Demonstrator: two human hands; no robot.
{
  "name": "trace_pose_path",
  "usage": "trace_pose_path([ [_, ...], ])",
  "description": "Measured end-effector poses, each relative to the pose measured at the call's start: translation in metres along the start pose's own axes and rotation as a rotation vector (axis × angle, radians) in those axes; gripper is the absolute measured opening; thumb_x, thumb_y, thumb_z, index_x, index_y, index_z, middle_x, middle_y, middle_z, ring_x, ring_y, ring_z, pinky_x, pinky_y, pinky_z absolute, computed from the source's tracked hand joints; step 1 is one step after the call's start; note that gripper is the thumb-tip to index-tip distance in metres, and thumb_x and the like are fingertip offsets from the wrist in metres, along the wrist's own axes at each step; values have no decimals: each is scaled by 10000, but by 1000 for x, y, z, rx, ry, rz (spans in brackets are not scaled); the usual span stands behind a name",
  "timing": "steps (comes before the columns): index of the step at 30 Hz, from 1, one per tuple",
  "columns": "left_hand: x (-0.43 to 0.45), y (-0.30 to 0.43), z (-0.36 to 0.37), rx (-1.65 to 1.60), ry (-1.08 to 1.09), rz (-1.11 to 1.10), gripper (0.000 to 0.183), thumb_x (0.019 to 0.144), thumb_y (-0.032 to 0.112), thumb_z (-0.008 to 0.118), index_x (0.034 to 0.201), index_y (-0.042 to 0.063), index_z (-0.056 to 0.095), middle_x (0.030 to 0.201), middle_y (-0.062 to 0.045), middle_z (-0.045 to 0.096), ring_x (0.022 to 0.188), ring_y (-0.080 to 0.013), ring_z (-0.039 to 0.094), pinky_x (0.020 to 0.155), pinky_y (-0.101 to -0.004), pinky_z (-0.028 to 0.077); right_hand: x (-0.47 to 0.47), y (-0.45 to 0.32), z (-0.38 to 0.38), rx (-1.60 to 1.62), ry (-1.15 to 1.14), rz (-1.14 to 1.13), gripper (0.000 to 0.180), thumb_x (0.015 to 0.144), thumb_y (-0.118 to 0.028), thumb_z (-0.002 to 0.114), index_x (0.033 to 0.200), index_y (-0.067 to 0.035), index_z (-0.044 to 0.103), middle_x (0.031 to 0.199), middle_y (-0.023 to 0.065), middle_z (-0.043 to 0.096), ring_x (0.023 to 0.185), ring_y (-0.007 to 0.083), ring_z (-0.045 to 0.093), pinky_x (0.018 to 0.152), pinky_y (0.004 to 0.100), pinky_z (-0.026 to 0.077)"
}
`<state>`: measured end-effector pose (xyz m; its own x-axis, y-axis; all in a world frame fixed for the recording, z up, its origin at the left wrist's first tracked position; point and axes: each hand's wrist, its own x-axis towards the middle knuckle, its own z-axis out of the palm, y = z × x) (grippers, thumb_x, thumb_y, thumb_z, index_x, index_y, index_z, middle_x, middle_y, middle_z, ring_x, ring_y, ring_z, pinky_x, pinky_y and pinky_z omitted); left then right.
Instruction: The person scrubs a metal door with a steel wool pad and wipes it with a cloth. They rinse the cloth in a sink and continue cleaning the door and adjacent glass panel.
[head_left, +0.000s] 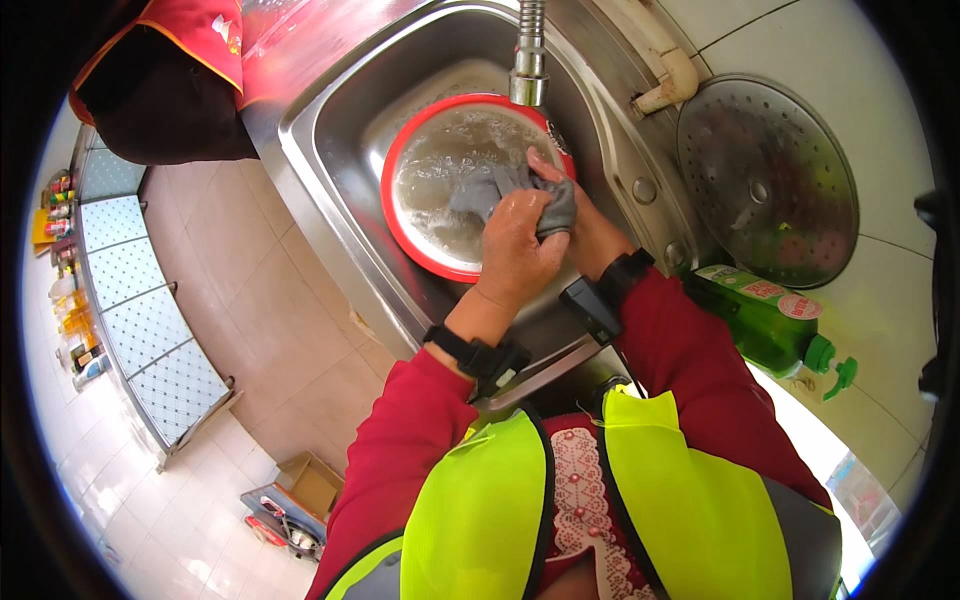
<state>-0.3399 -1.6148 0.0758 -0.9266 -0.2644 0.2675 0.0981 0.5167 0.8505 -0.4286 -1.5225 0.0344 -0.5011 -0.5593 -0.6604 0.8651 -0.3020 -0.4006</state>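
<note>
A wet grey cloth (556, 210) is bunched between my two hands, over the right side of a red-rimmed basin (397, 214). My left hand (517, 232) grips it from the near side, its fingers folded. My right hand (589, 214) holds the far side of the bundle, partly hidden behind it, with one digit stretched out over the rim. Part of the cloth trails into cloudy, foamy water (457, 150). The basin stands in a stainless steel sink (349, 142).
Above the basin's far edge hangs a metal faucet spout (529, 79). A perforated steel lid (765, 161) leans against the tiles on the right, beside a green pump bottle (757, 319). Dark fabric with red trim (169, 97) lies at upper left. An open cardboard box (309, 484) sits lower left.
</note>
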Motion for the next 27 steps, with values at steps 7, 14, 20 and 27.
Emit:
trace_pose_path([
  [7,28,-77,-34,499,-248,-609,400,879,264,536,1199,29,495,1000,-325,638,989,-426,630,851,-498,498,6,19,10,-137,74,-3,272,995,-283,551,1177,-92,617,1092,57,663,958,178,647,768,374,565],
  [14,15,-146,-46,531,-96,-359,883,722,93,791,1481,130,342,1156,-292,583,1044,-461,591,908,-489,486,15,10,-12,-201,289,-84,690,991,-437,537,1556,-195,224,1595,84,195,1336,373,377,1094,584,292],
  [20,21,-173,-12,658,-420,-584,593,779,127,696,1348,126,529,910,-244,659,881,-430,660,831,-481,529,11,20,-27,-327,271,-25,852,934,-561,573,1575,-233,117,1597,109,177,1358,383,365,1084,603,302],
  [27,26,-84,-38,-693,-43,-960,261,847,124,649,1102,72,640,917,-71,669,802,-170,643,618,-317,509,22,18,1,-17,100,172,882,846,-634,653,1495,-149,305,1459,121,402,1224,304,504,1008,513,426],
])
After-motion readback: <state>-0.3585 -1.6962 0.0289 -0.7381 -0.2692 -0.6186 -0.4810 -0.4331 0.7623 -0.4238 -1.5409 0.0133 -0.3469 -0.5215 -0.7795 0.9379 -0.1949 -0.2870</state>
